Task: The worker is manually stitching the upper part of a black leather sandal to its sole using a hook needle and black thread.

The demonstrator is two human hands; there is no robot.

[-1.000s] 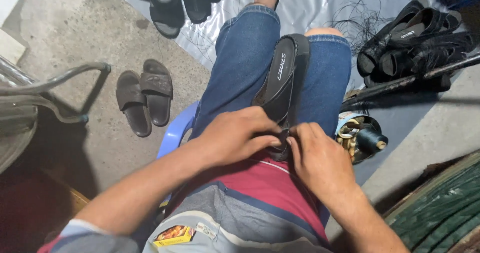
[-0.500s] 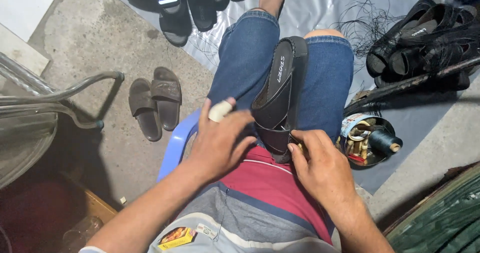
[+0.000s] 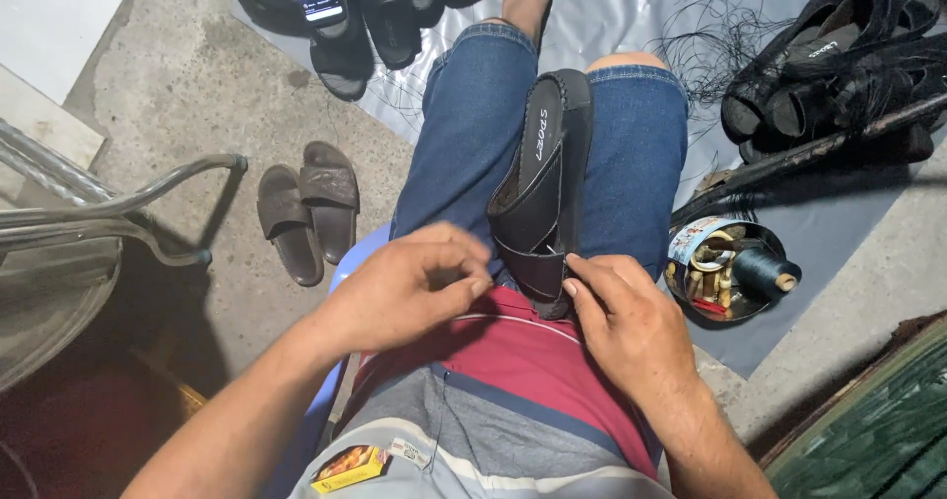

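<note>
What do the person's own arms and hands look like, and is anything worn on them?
Both forearms are bare as far as the picture shows, with no sleeves, gloves, watch or rings in view. The left hand and right hand are bare too, with short nails on the fingers.

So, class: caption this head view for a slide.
Both hands, left and right, work on a black sandal resting on the lap.

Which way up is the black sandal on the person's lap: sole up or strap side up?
Strap side up. The black sandal shows its insole and crossing straps, lying lengthwise between the thighs, heel toward both hands.
</note>
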